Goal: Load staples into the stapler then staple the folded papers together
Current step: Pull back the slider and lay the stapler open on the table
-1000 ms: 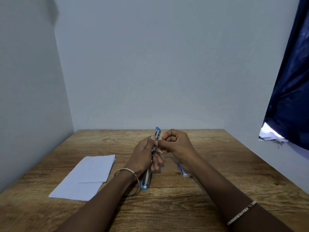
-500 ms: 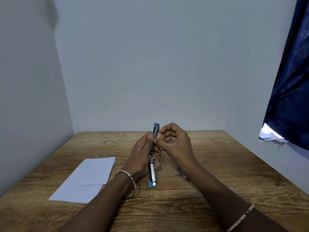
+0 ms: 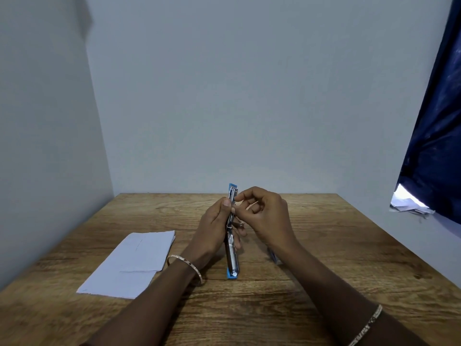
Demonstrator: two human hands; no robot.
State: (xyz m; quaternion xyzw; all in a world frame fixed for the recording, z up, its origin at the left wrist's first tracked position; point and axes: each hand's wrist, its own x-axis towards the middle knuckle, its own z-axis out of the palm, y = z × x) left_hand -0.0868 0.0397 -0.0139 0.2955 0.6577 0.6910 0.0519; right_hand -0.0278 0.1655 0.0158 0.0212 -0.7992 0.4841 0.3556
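Metal and blue plastic, the stapler (image 3: 232, 236) stood opened at table centre, gripped mid-body by the left hand (image 3: 212, 233); the right hand (image 3: 264, 213) pinched something tiny at its track; likely stiff, slick, best held by its sides; papers (image 3: 132, 263) lay at nine o'clock.

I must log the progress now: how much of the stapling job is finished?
Done: the papers lie folded on the table. In hand: the left hand holds the opened stapler while the right hand pinches at its channel; staples too small to see. Left: closing it and stapling the papers.
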